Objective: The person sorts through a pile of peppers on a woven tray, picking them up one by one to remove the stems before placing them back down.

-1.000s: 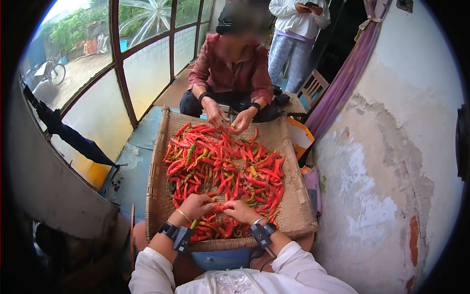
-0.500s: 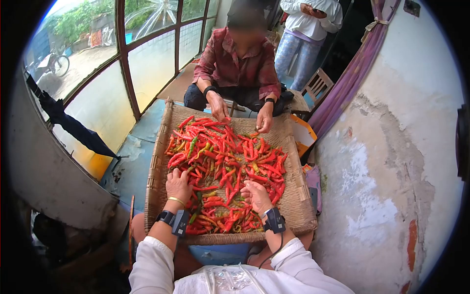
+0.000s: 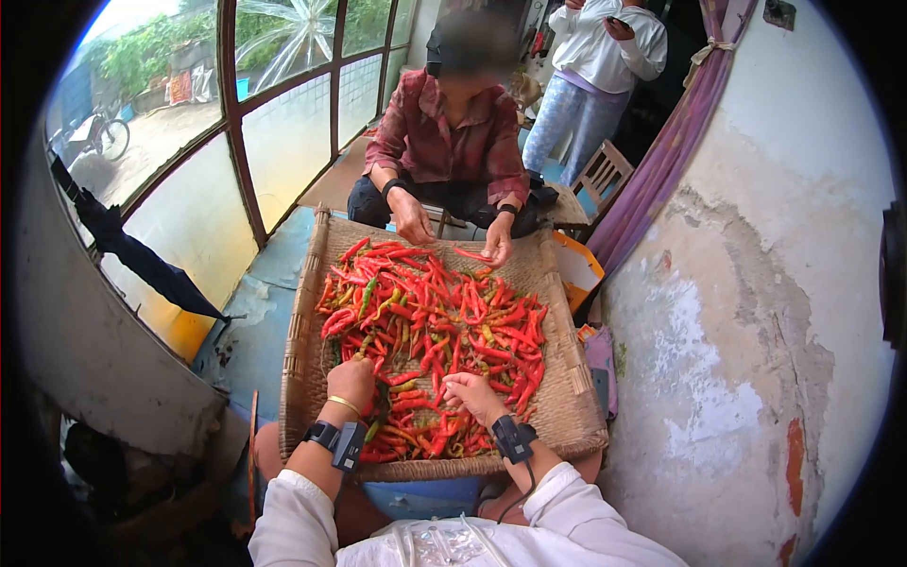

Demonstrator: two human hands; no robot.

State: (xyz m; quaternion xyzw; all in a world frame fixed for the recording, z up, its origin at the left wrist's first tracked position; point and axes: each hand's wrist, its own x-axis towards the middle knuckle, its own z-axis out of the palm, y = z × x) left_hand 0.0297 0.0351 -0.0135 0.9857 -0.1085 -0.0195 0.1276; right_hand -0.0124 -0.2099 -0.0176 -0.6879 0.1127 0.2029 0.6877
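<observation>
Red peppers [image 3: 416, 312], with some green and yellowish ones among them, lie spread over a woven tray [image 3: 576, 402]. My left hand [image 3: 351, 383] is closed at the left side of the pile, its fingertips on something I cannot make out. To its right, my right hand [image 3: 472, 395] is pinched just above the peppers near the front; what it holds, if anything, is too small to tell. Both my wrists carry dark strapped devices, and a yellow bangle [image 3: 344, 404] is on the left one.
Across the tray sits a person in a red shirt [image 3: 453, 142], a red pepper [image 3: 472, 255] at their fingers. Another person [image 3: 605, 47] stands behind, near a wooden chair [image 3: 603, 175]. A folded umbrella [image 3: 156, 260] leans at the left; a rough wall [image 3: 699, 331] is on the right.
My left hand has closed and turned over the peppers, and my right hand has moved left. The co-worker's hands have shifted, with a red pepper now at one. The view has tilted slightly.
</observation>
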